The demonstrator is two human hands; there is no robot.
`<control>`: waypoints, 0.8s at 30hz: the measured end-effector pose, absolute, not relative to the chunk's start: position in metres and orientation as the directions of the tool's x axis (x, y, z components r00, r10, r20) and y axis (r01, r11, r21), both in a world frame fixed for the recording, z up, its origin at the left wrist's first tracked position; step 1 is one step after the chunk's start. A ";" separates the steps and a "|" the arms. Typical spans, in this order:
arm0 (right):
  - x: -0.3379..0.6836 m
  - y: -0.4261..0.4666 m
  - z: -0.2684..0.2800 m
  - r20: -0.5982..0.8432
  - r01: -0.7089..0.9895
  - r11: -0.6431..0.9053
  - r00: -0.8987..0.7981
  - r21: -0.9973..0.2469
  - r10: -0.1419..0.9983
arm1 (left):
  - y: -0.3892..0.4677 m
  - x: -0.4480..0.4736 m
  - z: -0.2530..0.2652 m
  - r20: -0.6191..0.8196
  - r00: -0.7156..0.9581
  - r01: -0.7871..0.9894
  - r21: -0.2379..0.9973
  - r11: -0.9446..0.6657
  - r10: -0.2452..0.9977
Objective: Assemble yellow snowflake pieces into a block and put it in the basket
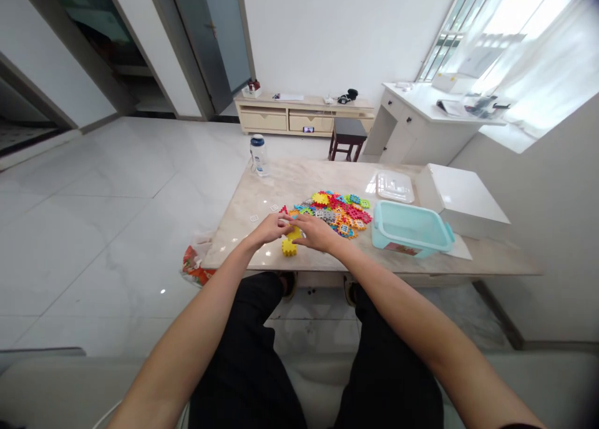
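Note:
My left hand (272,228) reaches over the table from the left, its fingers bent together at the upper edge of a yellow toothed building piece (294,233). From the right, my right hand (316,232) has its thumb and fingers around the same piece, and the fingertips of both hands nearly meet. The hands partly hide this piece. Just below it, nearer the table's front edge, is another yellow toothed block (289,248). Beyond my right hand spreads a pile of colourful toothed building pieces (346,213) in red, orange, blue, green and grey.
A light blue plastic bin (412,226) stands right of the pile, with a clear lid (394,187) behind it and a white box (463,195) beyond. Small white square frames (254,218) lie at the left. A water bottle (259,155) stands at the far left corner of the marble-patterned table (243,195).

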State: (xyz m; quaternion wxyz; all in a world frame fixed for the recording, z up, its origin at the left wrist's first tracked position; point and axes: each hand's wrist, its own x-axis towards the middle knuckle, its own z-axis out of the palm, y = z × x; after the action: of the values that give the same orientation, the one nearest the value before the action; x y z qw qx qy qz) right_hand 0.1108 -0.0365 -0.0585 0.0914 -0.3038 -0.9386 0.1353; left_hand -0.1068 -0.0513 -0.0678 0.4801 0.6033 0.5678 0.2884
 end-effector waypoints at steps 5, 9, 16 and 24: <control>0.112 -0.036 -0.065 -0.046 0.696 0.683 -0.707 -0.221 0.705 | -0.034 -0.116 -0.085 -0.058 -0.159 0.463 0.877 0.126 0.986; 0.105 -0.040 -0.073 -0.094 0.685 0.703 -0.726 -0.188 0.682 | -0.028 -0.123 -0.099 0.017 -0.288 0.546 0.824 0.149 0.958; 0.082 -0.045 -0.089 -0.165 0.640 0.744 -0.768 -0.192 0.619 | -0.027 -0.131 -0.105 0.103 -0.295 0.654 0.747 0.122 0.950; 0.067 -0.044 -0.094 -0.198 0.664 0.735 -0.745 -0.136 0.637 | -0.027 -0.138 -0.113 0.084 -0.282 0.681 0.719 0.138 0.956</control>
State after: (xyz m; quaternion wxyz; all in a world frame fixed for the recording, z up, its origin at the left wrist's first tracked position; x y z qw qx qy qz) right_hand 0.0666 -0.0436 -0.0943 -0.0691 -0.3502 -0.9289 0.0990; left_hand -0.1381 -0.0273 -0.1126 0.2035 0.5634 0.7264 0.3370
